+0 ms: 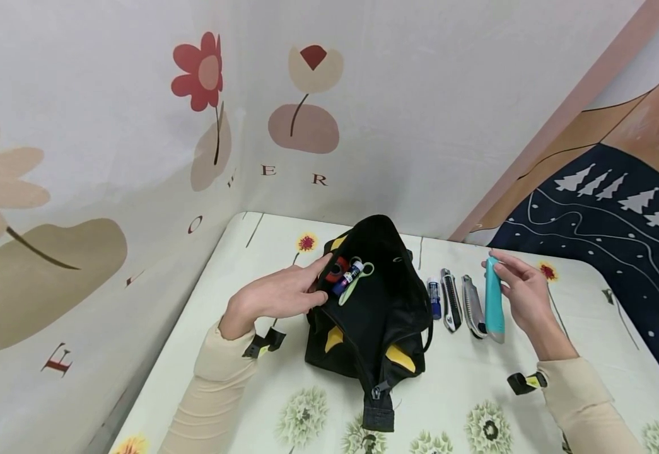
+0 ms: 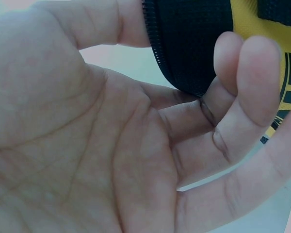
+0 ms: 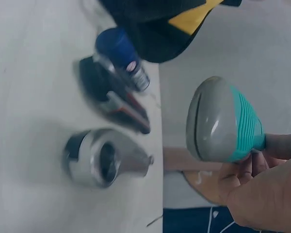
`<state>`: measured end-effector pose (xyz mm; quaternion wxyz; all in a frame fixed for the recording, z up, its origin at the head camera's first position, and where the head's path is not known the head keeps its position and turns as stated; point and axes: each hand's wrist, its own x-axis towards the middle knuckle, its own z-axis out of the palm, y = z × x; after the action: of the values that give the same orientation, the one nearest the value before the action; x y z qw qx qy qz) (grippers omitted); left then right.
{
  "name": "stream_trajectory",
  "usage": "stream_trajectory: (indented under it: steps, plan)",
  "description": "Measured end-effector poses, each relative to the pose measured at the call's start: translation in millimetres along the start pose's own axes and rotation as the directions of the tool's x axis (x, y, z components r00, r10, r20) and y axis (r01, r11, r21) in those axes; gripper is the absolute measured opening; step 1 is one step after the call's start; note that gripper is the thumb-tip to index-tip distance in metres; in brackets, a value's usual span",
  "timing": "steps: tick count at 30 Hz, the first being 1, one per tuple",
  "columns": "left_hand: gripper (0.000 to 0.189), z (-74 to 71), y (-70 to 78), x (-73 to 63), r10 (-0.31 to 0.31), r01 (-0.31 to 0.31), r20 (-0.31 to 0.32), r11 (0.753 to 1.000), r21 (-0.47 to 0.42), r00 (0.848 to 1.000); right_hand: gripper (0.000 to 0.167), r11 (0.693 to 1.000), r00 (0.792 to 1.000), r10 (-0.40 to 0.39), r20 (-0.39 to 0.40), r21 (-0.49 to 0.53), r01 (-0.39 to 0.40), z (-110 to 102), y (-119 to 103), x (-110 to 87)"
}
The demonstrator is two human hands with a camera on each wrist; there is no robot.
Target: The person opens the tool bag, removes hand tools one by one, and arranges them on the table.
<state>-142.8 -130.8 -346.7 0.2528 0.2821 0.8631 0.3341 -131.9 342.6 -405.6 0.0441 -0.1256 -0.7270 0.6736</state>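
My left hand (image 1: 284, 291) grips the left rim of a black bag (image 1: 383, 302) with yellow patches, its mouth spread open. The left wrist view shows the thumb at the zipper edge (image 2: 160, 53) and curled fingers (image 2: 257, 77) against the outside. Inside the bag lie light-green-handled scissors (image 1: 357, 284), a purple glue stick (image 1: 347, 278) and a red round item (image 1: 337, 270). On the right, my right hand (image 1: 524, 290) pinches a teal tool (image 1: 494, 299) by its upper end. In the right wrist view its grey slotted end (image 3: 211, 121) stands off the table.
Between the bag and my right hand lie a blue glue stick (image 1: 434, 299), a black-and-silver utility knife (image 1: 451, 301) and a grey utility knife (image 1: 473, 307), side by side. The flower-print table (image 1: 238, 391) meets printed fabric walls (image 1: 408, 126) behind and at the left.
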Motion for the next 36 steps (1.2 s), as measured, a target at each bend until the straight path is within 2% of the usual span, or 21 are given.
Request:
stream_trajectory:
  steps: [7,15,24,30,36]
  plan:
    - [0.082,-0.2,0.2,-0.5,0.001,-0.001,0.004,1.000,-0.007,1.000,0.040,0.999,1.000,0.015,-0.025,-0.049,-0.017,-12,12,7.4]
    - [0.082,-0.1,0.4,-0.3,-0.004,0.004,0.003,1.000,-0.005,1.000,0.046,0.978,0.997,0.045,-0.070,-0.202,-0.059,-22,29,16.0]
    - [0.081,-0.3,0.7,-0.5,0.000,0.001,0.001,1.000,-0.005,1.000,0.037,0.987,0.993,0.022,-0.116,-0.155,-0.040,-27,43,19.5]
    - [0.082,-0.2,0.0,-0.7,-0.010,0.010,0.002,1.000,-0.006,1.000,0.041,0.970,0.992,0.000,-0.124,-0.243,-0.030,-30,50,23.8]
    - [0.082,-0.2,0.2,-0.2,-0.016,0.016,0.006,1.000,-0.013,1.000,0.041,0.961,0.992,0.009,-0.128,-0.274,-0.044,-33,57,29.4]
